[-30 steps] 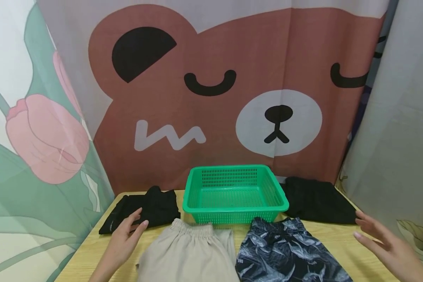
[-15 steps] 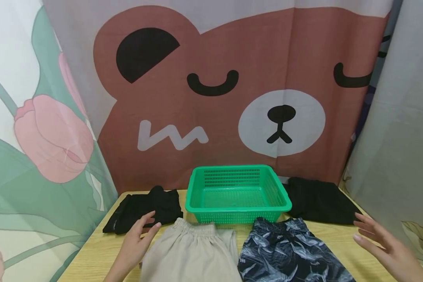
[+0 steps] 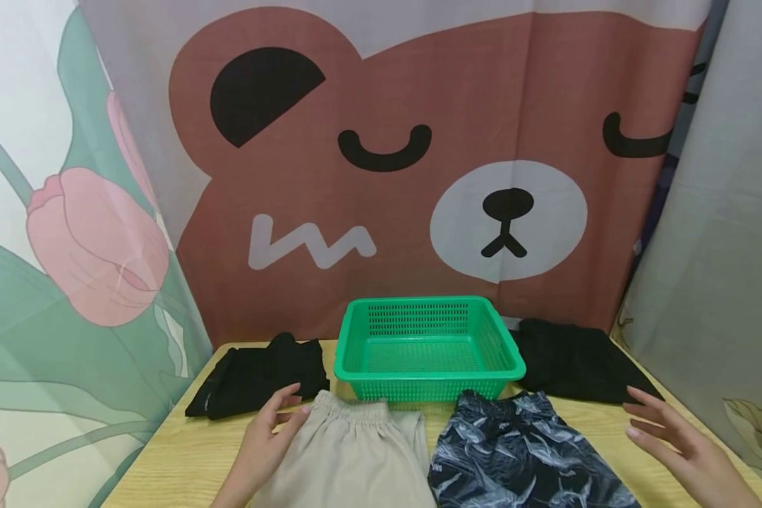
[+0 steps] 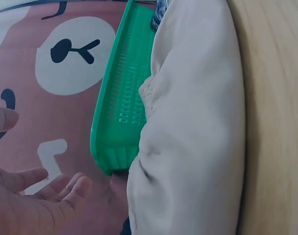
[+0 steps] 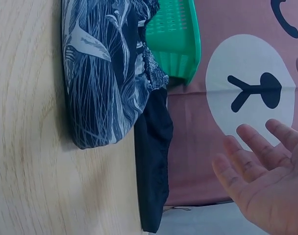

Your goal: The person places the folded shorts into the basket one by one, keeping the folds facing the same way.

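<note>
My left hand (image 3: 267, 441) hovers at the left edge of the beige shorts (image 3: 352, 455), fingers relaxed and holding nothing. In the left wrist view the beige shorts (image 4: 193, 127) lie apart from that hand. To the right of the patterned dark shorts (image 3: 521, 451), my right hand (image 3: 679, 444) is held in the air with its fingers loosely spread. The right wrist view shows the same patterned shorts (image 5: 102, 73) and nothing in the right hand (image 5: 266, 171). Both shorts lie waistband away from me, side by side; their lower parts are cut off in the head view.
A green plastic basket (image 3: 428, 384) stands at the back middle of the wooden table (image 3: 159, 451). Black folded clothing (image 3: 260, 374) lies left of it, and another black garment (image 3: 578, 360) right of it. A bear-print curtain (image 3: 394, 197) hangs close behind.
My left hand has moved right, towards the beige shorts. My right hand has shifted slightly left. The head view has turned a little; the clothes and basket stay in place.
</note>
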Available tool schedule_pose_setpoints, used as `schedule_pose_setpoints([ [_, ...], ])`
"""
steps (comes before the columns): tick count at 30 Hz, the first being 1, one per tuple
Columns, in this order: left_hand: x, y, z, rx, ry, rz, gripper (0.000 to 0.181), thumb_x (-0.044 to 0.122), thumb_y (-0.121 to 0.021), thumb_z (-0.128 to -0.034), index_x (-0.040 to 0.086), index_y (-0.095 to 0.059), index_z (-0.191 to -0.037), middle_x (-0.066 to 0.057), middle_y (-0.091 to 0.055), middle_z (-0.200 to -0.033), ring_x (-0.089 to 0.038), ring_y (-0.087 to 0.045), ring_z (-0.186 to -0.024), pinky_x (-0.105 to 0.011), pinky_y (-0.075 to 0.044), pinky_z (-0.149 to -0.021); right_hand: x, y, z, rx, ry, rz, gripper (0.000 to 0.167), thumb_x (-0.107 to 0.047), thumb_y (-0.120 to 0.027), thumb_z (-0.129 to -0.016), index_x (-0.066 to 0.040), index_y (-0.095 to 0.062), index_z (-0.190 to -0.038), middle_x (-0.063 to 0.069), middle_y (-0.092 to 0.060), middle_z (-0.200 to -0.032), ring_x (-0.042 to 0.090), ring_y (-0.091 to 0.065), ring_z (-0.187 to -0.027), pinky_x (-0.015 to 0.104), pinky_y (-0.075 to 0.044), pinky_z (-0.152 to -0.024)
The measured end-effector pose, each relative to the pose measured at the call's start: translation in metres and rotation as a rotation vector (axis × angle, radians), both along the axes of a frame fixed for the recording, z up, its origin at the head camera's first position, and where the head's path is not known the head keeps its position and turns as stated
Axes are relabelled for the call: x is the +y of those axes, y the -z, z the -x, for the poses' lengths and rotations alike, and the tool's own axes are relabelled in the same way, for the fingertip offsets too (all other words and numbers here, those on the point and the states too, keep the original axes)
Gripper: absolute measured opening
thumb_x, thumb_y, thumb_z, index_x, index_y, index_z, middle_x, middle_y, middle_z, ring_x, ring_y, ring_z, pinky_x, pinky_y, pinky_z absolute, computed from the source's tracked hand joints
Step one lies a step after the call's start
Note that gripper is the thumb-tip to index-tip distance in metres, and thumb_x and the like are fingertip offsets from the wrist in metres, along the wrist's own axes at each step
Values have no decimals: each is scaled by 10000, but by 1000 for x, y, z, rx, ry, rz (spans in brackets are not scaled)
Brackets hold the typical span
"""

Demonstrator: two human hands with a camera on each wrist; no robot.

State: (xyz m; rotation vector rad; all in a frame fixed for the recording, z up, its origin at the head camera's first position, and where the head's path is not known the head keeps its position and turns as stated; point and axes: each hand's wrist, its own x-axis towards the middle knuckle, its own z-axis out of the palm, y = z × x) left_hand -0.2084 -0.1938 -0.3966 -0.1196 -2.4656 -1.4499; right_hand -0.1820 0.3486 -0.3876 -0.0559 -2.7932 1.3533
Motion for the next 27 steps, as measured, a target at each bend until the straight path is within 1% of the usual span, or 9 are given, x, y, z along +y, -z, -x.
schedule_pose_setpoints([
  [4,6,3,1,-3,22,-29,439,248,-646,-941,60,-543,-1324,-130,-601,-1176,-264,-640,-982,-344,-527,-752,1,2,1,-23,21,2,835,-499,-419,-1007,47,-55,-1524,389,-289,-1405,607,-350,-1209,583,-450,-834],
  [9,13,7,2,-25,55,-78,452,257,-660,-932,71,-545,-1328,-138,-595,-1183,-236,-644,-974,-300,-507,-733,4,8,2,-25,30,-1,856,-524,-427,-995,44,-67,-1525,380,-308,-1400,591,-389,-1195,564,-466,-809],
  [16,26,7,1,-47,93,-128,467,259,-668,-926,76,-537,-1335,-144,-590,-1189,-275,-636,-985,-395,-527,-760,4,11,3,-32,15,13,846,-509,-435,-998,33,-61,-1529,389,-294,-1407,587,-384,-1206,558,-469,-815],
  [20,34,9,1,-47,137,-158,485,260,-666,-928,75,-522,-1353,-153,-580,-1207,-274,-631,-1001,-374,-526,-756,1,11,3,-44,3,22,845,-508,-447,-994,17,-64,-1534,389,-274,-1424,587,-381,-1213,556,-467,-826],
  [24,42,11,-2,-52,186,-164,505,260,-666,-928,50,-513,-1361,-172,-570,-1215,-277,-624,-1009,-332,-520,-750,-1,12,2,-69,-6,35,855,-519,-457,-986,-5,-59,-1542,381,-252,-1446,577,-368,-1233,553,-460,-851],
  [27,46,13,-5,-71,229,-175,524,260,-663,-931,25,-499,-1370,-183,-567,-1212,-285,-621,-1012,-346,-523,-761,-3,13,2,-84,-1,39,869,-530,-469,-977,-9,-66,-1543,376,-249,-1454,564,-362,-1246,552,-456,-864],
])
